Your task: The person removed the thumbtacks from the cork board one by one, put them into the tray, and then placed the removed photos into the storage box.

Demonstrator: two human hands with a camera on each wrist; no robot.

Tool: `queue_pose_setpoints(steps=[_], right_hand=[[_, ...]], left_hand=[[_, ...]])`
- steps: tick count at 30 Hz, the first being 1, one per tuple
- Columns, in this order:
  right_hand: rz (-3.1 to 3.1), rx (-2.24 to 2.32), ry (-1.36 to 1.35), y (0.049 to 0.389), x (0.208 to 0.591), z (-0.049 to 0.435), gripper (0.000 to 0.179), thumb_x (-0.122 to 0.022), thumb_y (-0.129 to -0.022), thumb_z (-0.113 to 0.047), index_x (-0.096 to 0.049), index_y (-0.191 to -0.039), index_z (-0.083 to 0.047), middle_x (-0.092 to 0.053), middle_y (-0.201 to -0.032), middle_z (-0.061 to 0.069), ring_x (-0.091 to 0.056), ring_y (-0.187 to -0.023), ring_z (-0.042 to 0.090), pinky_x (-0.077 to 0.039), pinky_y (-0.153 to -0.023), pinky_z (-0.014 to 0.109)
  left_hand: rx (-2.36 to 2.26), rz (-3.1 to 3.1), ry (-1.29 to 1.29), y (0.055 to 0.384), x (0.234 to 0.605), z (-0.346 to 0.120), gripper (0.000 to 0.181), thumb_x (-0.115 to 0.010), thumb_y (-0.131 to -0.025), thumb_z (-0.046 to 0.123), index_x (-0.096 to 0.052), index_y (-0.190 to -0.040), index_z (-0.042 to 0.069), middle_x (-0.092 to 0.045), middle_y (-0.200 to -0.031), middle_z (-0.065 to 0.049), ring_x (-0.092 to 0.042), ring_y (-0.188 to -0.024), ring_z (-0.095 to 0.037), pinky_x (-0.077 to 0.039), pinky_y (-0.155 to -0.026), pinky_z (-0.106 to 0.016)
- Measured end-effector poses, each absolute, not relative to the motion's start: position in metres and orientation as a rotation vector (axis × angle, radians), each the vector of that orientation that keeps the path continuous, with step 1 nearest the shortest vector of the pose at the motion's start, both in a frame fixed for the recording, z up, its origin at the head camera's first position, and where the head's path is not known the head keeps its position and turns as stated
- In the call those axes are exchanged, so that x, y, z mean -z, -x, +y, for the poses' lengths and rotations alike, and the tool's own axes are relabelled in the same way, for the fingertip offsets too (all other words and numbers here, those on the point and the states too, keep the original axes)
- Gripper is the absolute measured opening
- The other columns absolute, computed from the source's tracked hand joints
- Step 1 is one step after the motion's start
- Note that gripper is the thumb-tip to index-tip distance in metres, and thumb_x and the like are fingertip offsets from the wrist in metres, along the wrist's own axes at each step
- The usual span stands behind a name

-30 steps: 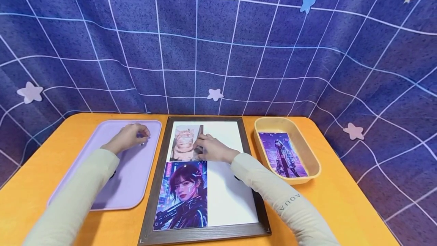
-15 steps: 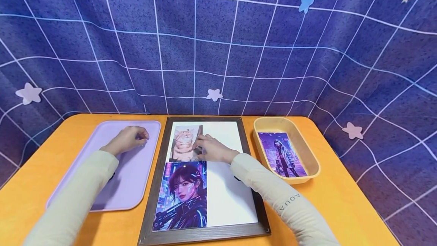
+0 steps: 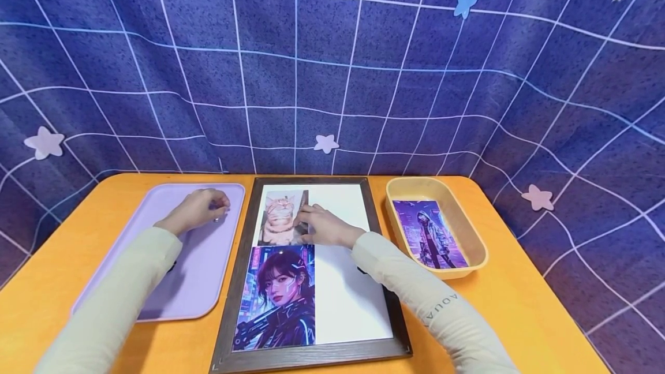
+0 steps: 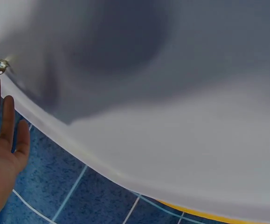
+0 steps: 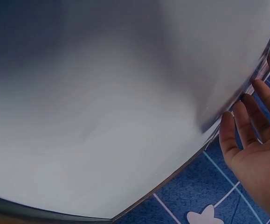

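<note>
My left hand (image 3: 201, 210) hovers low over the right side of the purple tray (image 3: 189, 281), thumb and forefinger bent close together. A small shiny bead-like metal piece (image 4: 2, 66) sits just beyond its fingertips in the left wrist view; the thumb and forefinger tips are mostly out of that view, so a pinch cannot be confirmed. My right hand (image 3: 326, 225) rests its fingertips on the right edge of a cat photo (image 3: 279, 218). This photo lies at the upper left of the white board in a dark picture frame (image 3: 312, 355), above a purple picture of a figure in a jacket (image 3: 283, 299).
To the right stands a yellow bin (image 3: 462, 218) holding a picture of a hooded figure (image 3: 428, 235). Everything sits on an orange table (image 3: 519, 310). A blue grid-patterned curtain (image 3: 291, 74) hangs directly behind it.
The left hand's fingers have shifted slightly; the shiny metal piece was hidden half a second ago and shows again now. My right hand stays on the cat photo.
</note>
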State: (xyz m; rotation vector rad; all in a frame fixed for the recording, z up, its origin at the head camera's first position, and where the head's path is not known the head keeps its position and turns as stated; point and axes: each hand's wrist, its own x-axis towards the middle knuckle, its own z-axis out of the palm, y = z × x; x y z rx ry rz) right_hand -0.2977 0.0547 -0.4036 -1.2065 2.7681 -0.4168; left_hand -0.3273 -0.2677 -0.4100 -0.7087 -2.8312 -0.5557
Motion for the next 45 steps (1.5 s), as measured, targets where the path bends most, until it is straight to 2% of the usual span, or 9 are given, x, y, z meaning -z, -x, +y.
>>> queue_pose_setpoints(steps=[12, 18, 26, 45], right_hand=[[2.768, 0.392, 1.206, 0.299, 0.405, 0.054, 0.037, -0.067, -0.081, -0.029, -0.060, -0.114, -0.012, -0.055, -0.118, 0.001, -0.049, -0.106, 0.015, -0.032, -0.103, 0.032], [2.783, 0.401, 1.238, 0.300, 0.406, 0.055, 0.036, -0.068, -0.080, -0.027, -0.061, -0.112, -0.011, -0.055, -0.117, 0.002, -0.050, -0.104, 0.016, -0.036, -0.098, 0.031], [2.768, 0.415, 1.210, 0.299, 0.406, 0.055, 0.036, -0.067, -0.081, -0.026, -0.060, -0.114, -0.012, -0.054, -0.120, 0.002, -0.048, -0.107, 0.017, -0.034, -0.101, 0.033], [2.773, 0.391, 1.182, 0.298, 0.404, 0.054, 0.037, -0.067, -0.082, -0.028, -0.060, -0.115, -0.013, -0.054, -0.120, 0.001, -0.047, -0.103, 0.016, -0.039, -0.093, 0.031]], left_hand=[[0.641, -2.800, 0.738, 0.333, 0.399, -0.243, 0.013, -0.063, -0.080, 0.005, -0.063, -0.092, 0.001, -0.066, -0.090, -0.015, -0.061, -0.088, -0.031, -0.046, -0.081, -0.047], [0.680, -2.781, 0.794, 0.337, 0.397, -0.226, 0.016, -0.062, -0.081, 0.005, -0.064, -0.095, -0.002, -0.065, -0.091, -0.015, -0.061, -0.089, -0.029, -0.047, -0.083, -0.045], [0.672, -2.816, 0.804, 0.342, 0.398, -0.208, 0.018, -0.063, -0.082, 0.010, -0.063, -0.097, 0.000, -0.064, -0.092, -0.013, -0.060, -0.089, -0.028, -0.047, -0.081, -0.043], [0.638, -2.883, 0.792, 0.349, 0.402, -0.180, 0.027, -0.065, -0.082, 0.013, -0.060, -0.106, 0.001, -0.062, -0.101, -0.014, -0.059, -0.093, -0.029, -0.048, -0.083, -0.043]])
